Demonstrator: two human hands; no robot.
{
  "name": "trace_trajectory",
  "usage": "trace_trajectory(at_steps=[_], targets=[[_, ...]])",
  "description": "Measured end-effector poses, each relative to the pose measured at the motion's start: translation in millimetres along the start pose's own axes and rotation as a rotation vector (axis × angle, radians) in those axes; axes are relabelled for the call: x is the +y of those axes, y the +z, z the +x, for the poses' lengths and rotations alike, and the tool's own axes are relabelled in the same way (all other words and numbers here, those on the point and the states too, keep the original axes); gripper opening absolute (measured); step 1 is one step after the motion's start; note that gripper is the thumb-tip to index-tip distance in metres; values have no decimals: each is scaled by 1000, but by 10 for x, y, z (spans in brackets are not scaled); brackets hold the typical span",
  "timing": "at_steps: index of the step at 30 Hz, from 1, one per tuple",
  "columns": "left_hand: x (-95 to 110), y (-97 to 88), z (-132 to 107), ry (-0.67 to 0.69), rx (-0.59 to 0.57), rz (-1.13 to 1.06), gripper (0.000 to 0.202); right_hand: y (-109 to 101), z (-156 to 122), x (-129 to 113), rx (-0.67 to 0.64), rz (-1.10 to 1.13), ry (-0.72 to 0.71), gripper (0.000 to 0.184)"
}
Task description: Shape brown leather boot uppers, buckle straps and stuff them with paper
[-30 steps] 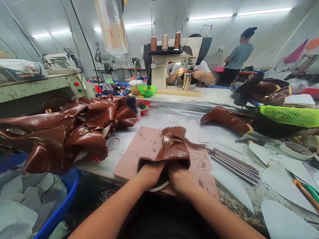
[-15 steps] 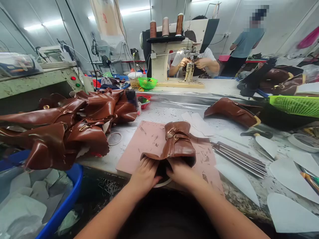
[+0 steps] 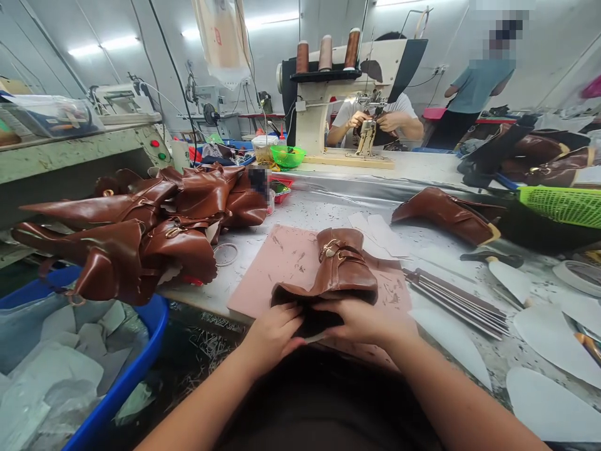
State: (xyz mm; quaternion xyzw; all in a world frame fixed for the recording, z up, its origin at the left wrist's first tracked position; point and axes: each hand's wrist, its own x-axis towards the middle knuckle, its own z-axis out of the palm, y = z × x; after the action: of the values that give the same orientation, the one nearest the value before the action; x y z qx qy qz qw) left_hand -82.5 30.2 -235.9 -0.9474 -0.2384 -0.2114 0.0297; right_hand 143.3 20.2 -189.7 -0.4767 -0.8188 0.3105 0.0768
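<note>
Drawn back, right hand (image 3: 360, 319) touches boot (image 3: 346, 269); tub (image 3: 161, 322) holds perhaps paper scraps (image 3: 91, 341).

A leather-footwear workshop, shown by sewing machine (image 3: 312, 119), thread spools (image 3: 325, 54) and piled boot uppers (image 3: 192, 200).

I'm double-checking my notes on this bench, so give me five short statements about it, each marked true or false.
1. The left hand and right hand are both at the open end of the brown boot piece. True.
2. The boot piece lies under the pink board. False: it lies over the pink board.
3. Three thread spools stand in a row. True.
4. The blue bin is at the picture's right. False: the blue bin is at the lower left.
5. A lime green basket is at the picture's right. True.
</note>
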Motion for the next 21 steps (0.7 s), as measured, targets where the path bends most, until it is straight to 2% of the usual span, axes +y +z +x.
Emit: trace_trajectory(at_steps=[4, 7, 10, 13, 17, 21], targets=[[69, -37, 65, 54, -14, -25, 18, -86, 46, -117, -29, -51, 7, 41], [158, -53, 131, 90, -58, -7, 20, -86, 56, -187, -15, -86, -11, 35], [220, -46, 165, 60, -90, 19, 20, -72, 48, -197, 4, -98, -24, 32], [221, -23, 185, -43, -81, 20, 15, -75, 44, -181, -3, -85, -22, 32], [175, -5, 225, -278, -20, 1, 12, -77, 61, -181, 21, -84, 15, 33], [164, -8, 281, -421, -10, -34, 11, -15, 102, -222, 73, -134, 37, 24]])
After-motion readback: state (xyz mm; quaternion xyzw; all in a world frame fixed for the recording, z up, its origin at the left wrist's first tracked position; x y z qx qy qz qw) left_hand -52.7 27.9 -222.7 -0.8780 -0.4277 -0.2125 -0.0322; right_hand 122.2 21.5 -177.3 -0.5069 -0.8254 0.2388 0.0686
